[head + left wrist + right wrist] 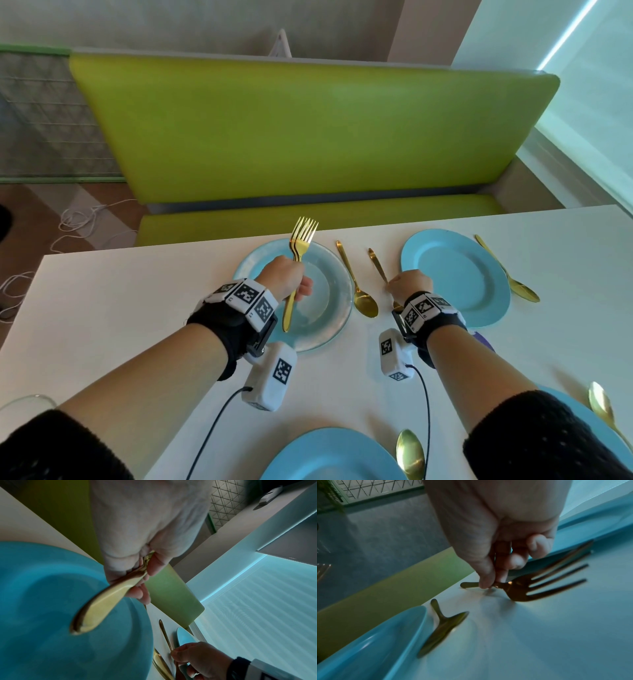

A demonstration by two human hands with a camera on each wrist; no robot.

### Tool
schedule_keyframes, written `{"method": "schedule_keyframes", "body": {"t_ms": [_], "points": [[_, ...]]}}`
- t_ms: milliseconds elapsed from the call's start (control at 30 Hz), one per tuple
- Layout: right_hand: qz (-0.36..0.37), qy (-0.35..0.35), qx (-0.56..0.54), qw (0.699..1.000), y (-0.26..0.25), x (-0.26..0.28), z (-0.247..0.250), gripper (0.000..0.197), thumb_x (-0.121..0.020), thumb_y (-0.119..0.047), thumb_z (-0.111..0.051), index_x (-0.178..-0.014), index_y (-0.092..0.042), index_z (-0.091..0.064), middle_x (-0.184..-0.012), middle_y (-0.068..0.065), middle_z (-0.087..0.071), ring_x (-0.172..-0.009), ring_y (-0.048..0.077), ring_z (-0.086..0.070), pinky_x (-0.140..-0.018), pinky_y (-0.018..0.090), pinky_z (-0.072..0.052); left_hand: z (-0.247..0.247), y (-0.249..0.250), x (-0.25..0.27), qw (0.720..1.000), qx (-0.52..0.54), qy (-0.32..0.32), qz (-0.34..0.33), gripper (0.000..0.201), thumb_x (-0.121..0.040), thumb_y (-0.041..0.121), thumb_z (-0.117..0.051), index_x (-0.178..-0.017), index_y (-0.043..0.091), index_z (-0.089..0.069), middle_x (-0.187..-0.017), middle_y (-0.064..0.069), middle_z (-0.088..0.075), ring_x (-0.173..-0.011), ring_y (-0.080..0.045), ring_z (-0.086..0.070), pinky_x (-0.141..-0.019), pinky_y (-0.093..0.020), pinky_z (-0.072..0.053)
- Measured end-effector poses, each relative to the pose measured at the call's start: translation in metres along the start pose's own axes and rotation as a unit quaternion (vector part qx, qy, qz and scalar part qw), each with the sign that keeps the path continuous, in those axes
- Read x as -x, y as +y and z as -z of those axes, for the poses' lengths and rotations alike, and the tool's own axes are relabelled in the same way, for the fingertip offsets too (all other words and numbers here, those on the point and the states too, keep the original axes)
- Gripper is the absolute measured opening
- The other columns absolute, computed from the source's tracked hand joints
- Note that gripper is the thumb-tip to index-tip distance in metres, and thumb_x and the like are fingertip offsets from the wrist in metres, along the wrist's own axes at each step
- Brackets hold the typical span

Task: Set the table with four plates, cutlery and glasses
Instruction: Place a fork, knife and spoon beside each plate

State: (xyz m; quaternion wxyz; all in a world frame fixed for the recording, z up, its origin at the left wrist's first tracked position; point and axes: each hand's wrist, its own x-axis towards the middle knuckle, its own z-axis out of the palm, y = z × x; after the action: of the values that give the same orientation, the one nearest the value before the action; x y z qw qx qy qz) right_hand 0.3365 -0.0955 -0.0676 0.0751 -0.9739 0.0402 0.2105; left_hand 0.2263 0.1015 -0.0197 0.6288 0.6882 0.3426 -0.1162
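White table (137, 291); right hand (409, 284) hiding fork (530, 588).

Bare table (102, 308) lies open left of the far-left plate (337, 298); a spoon (358, 284) crowds its right.

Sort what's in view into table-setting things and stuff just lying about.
Job:
blue plates
forks in the left hand
fork in the right hand
gold spoons

Lying about:
green bench
white cables on the floor
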Motion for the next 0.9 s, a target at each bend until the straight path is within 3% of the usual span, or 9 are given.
{"method": "schedule_keyframes", "body": {"t_ms": [67,167,267,333,433,533,633,900], "points": [[-0.006,0.0,-0.021,1.0,0.0,-0.002,-0.002,0.023,-0.085,-0.019,-0.053,-0.097,-0.008,-0.07,-0.095,0.008,-0.071,-0.088,0.024,-0.066,-0.071,0.026,-0.052,-0.002,0.0,0.0,1.0,-0.002,-0.003,-0.001,0.017,-0.094,0.007,-0.034,-0.082,0.008,-0.046,-0.075,-0.012,-0.063,-0.071,-0.024,-0.06,-0.063,-0.032,-0.045],[-0.019,0.009,-0.051,0.998,0.001,-0.005,-0.003,0.019,-0.082,-0.018,-0.057,-0.09,-0.006,-0.07,-0.087,0.009,-0.068,-0.075,0.025,-0.06,-0.059,0.025,-0.046,-0.004,0.0,0.0,1.0,0.0,-0.005,-0.002,0.011,-0.094,0.007,-0.034,-0.091,0.006,-0.045,-0.075,-0.011,-0.063,-0.067,-0.022,-0.059,-0.061,-0.031,-0.045],[-0.034,0.034,-0.08,0.996,0.002,-0.007,-0.005,0.018,-0.078,-0.02,-0.064,-0.087,-0.006,-0.068,-0.085,0.009,-0.068,-0.071,0.025,-0.06,-0.051,0.023,-0.043,-0.006,0.001,0.001,1.0,-0.004,-0.01,-0.004,0.013,-0.095,0.006,-0.033,-0.09,0.007,-0.045,-0.076,-0.011,-0.062,-0.069,-0.023,-0.059,-0.062,-0.03,-0.046],[-0.05,0.048,-0.108,0.992,0.003,-0.008,-0.004,0.023,-0.075,-0.021,-0.067,-0.092,-0.006,-0.065,-0.09,0.011,-0.067,-0.077,0.027,-0.061,-0.059,0.028,-0.048,-0.007,0.001,0.002,1.0,-0.009,-0.015,-0.004,0.012,-0.095,0.006,-0.033,-0.092,0.006,-0.045,-0.077,-0.011,-0.062,-0.074,-0.024,-0.059,-0.063,-0.03,-0.046],[-0.07,0.062,-0.146,0.985,0.006,-0.01,-0.002,0.035,-0.075,-0.022,-0.068,-0.105,-0.006,-0.058,-0.097,0.012,-0.064,-0.091,0.03,-0.064,-0.071,0.032,-0.053,-0.008,-0.001,0.003,1.0,-0.006,-0.016,-0.002,0.012,-0.095,0.005,-0.032,-0.095,0.005,-0.044,-0.077,-0.011,-0.061,-0.068,-0.021,-0.058,-0.059,-0.028,-0.044],[-0.08,0.067,-0.16,0.982,0.008,-0.012,-0.001,0.044,-0.078,-0.026,-0.069,-0.113,-0.005,-0.052,-0.097,0.012,-0.059,-0.099,0.032,-0.062,-0.074,0.033,-0.049,-0.008,-0.003,0.004,1.0,-0.005,-0.014,-0.001,0.016,-0.095,0.004,-0.032,-0.086,0.005,-0.046,-0.075,-0.011,-0.061,-0.066,-0.02,-0.057,-0.059,-0.028,-0.044],[-0.081,0.07,-0.168,0.98,0.01,-0.014,0.0,0.047,-0.079,-0.029,-0.069,-0.115,-0.005,-0.051,-0.109,0.016,-0.062,-0.101,0.033,-0.062,-0.076,0.035,-0.05,-0.007,-0.005,0.005,1.0,-0.002,-0.011,0.0,0.024,-0.094,0.003,-0.033,-0.075,0.007,-0.046,-0.073,-0.012,-0.059,-0.068,-0.023,-0.056,-0.059,-0.028,-0.043],[-0.087,0.072,-0.188,0.976,0.015,-0.019,-0.002,0.046,-0.082,-0.033,-0.067,-0.115,-0.004,-0.051,-0.112,0.017,-0.062,-0.103,0.035,-0.061,-0.083,0.04,-0.052,-0.01,-0.007,0.006,1.0,0.005,0.0,0.012,0.023,-0.094,0.002,-0.034,-0.074,0.007,-0.045,-0.072,-0.012,-0.058,-0.062,-0.02,-0.056,-0.056,-0.027,-0.041]]}}
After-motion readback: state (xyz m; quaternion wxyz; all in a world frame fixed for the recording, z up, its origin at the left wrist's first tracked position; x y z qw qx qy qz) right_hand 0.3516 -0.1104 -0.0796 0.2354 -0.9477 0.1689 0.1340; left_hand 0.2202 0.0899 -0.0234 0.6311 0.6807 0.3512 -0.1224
